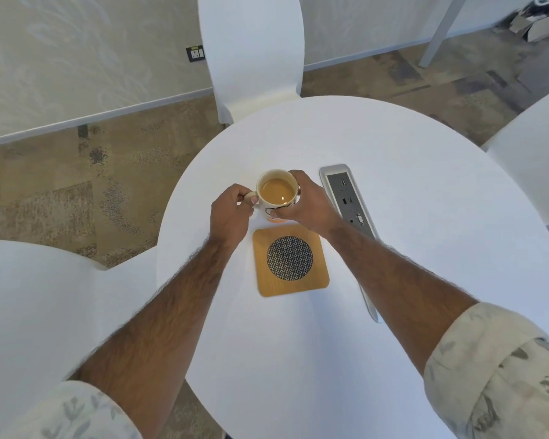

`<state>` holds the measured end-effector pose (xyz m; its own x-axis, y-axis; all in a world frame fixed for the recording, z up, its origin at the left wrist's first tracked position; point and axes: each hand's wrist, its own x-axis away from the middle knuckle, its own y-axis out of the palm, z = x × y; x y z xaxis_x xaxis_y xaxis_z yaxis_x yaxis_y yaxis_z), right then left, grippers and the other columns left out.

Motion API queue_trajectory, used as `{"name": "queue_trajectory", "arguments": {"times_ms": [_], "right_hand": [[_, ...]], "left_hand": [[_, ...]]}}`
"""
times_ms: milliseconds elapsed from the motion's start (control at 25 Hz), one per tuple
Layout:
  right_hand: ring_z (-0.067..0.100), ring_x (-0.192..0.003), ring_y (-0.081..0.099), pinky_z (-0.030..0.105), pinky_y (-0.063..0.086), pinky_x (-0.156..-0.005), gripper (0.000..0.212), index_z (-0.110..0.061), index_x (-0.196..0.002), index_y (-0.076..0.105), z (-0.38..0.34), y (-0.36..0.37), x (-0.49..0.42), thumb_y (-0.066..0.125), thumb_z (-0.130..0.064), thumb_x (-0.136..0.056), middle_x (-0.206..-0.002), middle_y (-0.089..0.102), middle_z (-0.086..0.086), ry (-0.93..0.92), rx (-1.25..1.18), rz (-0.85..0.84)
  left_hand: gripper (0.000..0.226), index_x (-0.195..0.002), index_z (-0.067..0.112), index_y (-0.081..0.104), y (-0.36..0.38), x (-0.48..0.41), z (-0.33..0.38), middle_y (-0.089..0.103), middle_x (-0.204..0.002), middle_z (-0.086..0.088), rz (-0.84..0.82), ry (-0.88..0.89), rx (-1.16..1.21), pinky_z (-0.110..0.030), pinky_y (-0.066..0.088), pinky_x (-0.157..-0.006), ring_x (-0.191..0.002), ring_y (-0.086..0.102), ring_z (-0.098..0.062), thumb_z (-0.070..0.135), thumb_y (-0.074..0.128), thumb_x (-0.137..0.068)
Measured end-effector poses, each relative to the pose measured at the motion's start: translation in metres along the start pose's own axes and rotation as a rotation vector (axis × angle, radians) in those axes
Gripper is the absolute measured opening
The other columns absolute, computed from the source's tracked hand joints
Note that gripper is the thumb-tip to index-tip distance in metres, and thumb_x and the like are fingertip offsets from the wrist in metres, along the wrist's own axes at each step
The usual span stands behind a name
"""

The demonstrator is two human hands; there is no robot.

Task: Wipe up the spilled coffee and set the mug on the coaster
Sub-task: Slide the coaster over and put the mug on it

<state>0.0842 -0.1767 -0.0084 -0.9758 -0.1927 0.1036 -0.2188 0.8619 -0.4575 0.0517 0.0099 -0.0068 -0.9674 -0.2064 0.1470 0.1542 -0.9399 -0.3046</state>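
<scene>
Bright, even light; table (393, 185) nearly overexposed; soft shadows; wide-angle bending at edges.

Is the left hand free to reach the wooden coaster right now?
Probably not yet: the left hand is closed on the handle of the mug. The coaster lies bare just beside it, so nothing else blocks the way.

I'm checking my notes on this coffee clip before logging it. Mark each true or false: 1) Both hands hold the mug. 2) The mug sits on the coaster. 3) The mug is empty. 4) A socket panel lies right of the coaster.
1) True: the left hand grips the handle and the right hand wraps the mug.
2) False: it is beyond the coaster, not on it.
3) False: it holds light brown coffee.
4) True: the socket panel is set in the table.
</scene>
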Motion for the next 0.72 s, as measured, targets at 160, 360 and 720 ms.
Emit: {"name": "queue_trajectory", "arguments": {"times_ms": [160, 360, 720], "right_hand": [[-0.012, -0.094, 0.06, 0.023, 0.05, -0.078, 0.076, -0.034, -0.122, 0.054, -0.007, -0.006, 0.021, 0.088, -0.048, -0.055, -0.106, 0.065, -0.023, -0.026, 0.026, 0.042], [-0.009, -0.1, 0.061, 0.021, 0.051, -0.079, 0.075, -0.041, -0.121, 0.052, -0.006, -0.003, 0.051, 0.089, -0.05, -0.056, -0.109, 0.066, -0.022, -0.034, 0.042, 0.08], [-0.009, -0.102, 0.06, 0.029, 0.055, -0.08, 0.076, -0.049, -0.118, 0.05, 0.005, 0.004, 0.092, 0.091, -0.05, -0.055, -0.112, 0.06, -0.035, 0.017, 0.034, 0.051]], "left_hand": [[0.007, -0.087, 0.019, 0.067, -0.001, 0.014, 0.0, 0.072, -0.086, 0.002, -0.029, 0.037, 0.031, -0.057, 0.058, -0.089, -0.08, 0.066, -0.019, 0.019, 0.069, -0.094], [0.003, -0.091, 0.019, 0.069, -0.003, 0.035, -0.005, 0.074, -0.091, 0.002, -0.046, 0.029, -0.007, -0.055, 0.059, -0.089, -0.09, 0.071, -0.026, 0.019, 0.071, -0.093], [0.006, -0.09, 0.022, 0.069, -0.003, 0.075, -0.025, 0.074, -0.086, 0.011, -0.098, 0.02, -0.012, -0.049, 0.058, -0.086, -0.084, 0.068, -0.015, 0.025, 0.073, -0.094]]}}
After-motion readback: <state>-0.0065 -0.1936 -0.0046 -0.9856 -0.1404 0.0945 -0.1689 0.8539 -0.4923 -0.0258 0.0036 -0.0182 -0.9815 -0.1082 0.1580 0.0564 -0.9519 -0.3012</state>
